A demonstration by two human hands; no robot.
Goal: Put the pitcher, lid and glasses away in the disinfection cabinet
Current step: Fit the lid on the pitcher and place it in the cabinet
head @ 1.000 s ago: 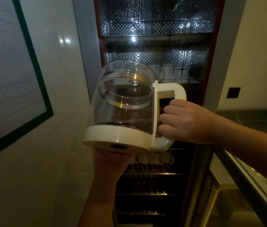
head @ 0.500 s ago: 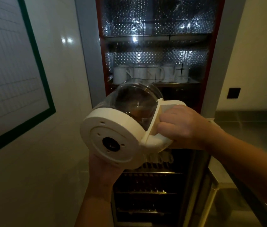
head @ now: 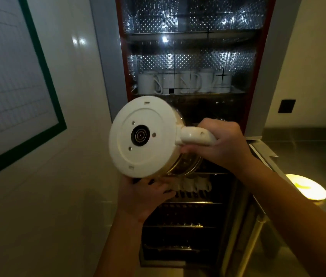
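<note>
Now that the pitcher (head: 144, 136) has been tipped from upright, base facing near, the left hand (head: 146, 196) props its lower edge with flat fingers and the right hand (head: 221, 145) grips the handle (head: 196, 135). Its mouth faces the open cabinet (head: 259, 80), below the mugs (head: 184, 80); inverted shelving probably follows.

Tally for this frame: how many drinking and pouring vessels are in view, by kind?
Pitcher: 1
White mugs: 5, as far as their overlap lets me count, in a row on the lit shelf
Total: 6
</note>
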